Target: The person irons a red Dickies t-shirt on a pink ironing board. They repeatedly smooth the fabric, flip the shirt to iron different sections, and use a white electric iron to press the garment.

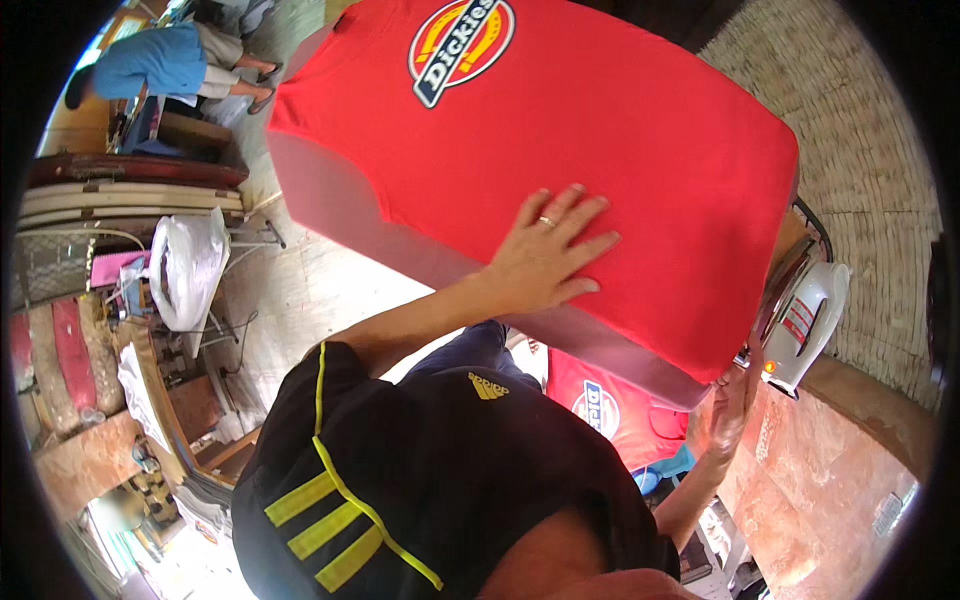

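A red T-shirt (640, 190) with a round printed emblem is stretched over a padded pinkish-brown ironing board (330, 190). My left hand (550, 250) lies flat on the shirt with its fingers spread, a ring on one finger. At the board's right end, my right hand (732, 405) is beside the shirt's edge; its fingers are partly hidden and blurred, so its grip is unclear. Close to that hand a white iron (812, 320) stands past the end of the board. A second red shirt (620, 410) with a similar print hangs or lies below the board.
A person in a blue shirt (160, 62) is at the far left. A white plastic-wrapped bundle (190, 270) rests on a stand at the left, near stacked boards (130, 200). A woven straw-coloured surface (850, 150) and a reddish stone-patterned surface (800, 480) lie to the right.
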The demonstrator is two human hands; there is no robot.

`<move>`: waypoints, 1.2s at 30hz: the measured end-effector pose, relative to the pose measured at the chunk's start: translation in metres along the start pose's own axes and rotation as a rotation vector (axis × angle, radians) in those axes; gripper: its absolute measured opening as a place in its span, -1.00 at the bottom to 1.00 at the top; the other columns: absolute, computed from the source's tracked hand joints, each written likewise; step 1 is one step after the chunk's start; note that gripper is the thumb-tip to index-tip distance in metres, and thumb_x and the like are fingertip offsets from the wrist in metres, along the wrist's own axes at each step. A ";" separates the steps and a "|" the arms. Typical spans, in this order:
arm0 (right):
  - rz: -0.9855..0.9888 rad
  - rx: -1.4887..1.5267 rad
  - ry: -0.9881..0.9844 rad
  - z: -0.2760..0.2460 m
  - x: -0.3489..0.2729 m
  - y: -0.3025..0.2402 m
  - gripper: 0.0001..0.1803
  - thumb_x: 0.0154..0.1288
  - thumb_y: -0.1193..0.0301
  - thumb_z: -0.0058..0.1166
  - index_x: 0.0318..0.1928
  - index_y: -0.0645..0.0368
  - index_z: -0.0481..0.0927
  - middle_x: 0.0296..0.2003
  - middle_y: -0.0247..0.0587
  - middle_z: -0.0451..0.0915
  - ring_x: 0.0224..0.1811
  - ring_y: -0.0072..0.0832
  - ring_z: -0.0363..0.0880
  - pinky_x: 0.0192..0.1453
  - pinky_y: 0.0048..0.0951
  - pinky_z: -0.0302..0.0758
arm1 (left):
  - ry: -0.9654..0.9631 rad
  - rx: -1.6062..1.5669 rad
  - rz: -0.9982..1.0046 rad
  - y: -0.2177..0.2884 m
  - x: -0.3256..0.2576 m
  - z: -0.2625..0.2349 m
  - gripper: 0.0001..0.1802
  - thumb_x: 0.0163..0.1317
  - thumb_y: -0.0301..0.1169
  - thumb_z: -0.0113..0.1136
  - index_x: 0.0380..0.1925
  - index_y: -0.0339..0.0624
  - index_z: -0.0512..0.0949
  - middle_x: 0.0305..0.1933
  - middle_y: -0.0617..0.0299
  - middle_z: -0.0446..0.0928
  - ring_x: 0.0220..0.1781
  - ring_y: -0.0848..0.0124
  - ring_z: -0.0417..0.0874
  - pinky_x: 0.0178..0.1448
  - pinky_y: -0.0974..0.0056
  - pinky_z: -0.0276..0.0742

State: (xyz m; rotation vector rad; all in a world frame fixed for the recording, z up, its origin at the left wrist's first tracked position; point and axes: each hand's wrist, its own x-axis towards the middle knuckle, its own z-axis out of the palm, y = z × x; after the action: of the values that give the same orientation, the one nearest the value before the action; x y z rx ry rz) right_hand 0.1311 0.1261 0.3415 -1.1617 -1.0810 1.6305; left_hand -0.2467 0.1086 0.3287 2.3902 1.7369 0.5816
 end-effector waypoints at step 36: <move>-0.746 -1.464 0.425 0.044 -0.042 -0.044 -0.84 0.45 0.55 -0.14 -0.06 0.28 0.49 -0.17 0.00 0.54 -0.10 -0.08 0.53 -0.02 -0.19 0.47 | 0.389 0.491 -0.042 -0.358 -0.159 -0.219 -0.72 -0.08 -0.60 0.19 -0.32 -0.04 0.62 -0.24 0.28 0.58 -0.14 0.20 0.58 -0.05 0.08 0.41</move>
State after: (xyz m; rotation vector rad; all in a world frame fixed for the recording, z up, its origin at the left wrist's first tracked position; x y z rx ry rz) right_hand 0.1043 0.0906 0.4027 -1.5015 -2.0987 -0.2005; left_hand -0.6893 0.0518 0.3764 2.6806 2.3179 0.7237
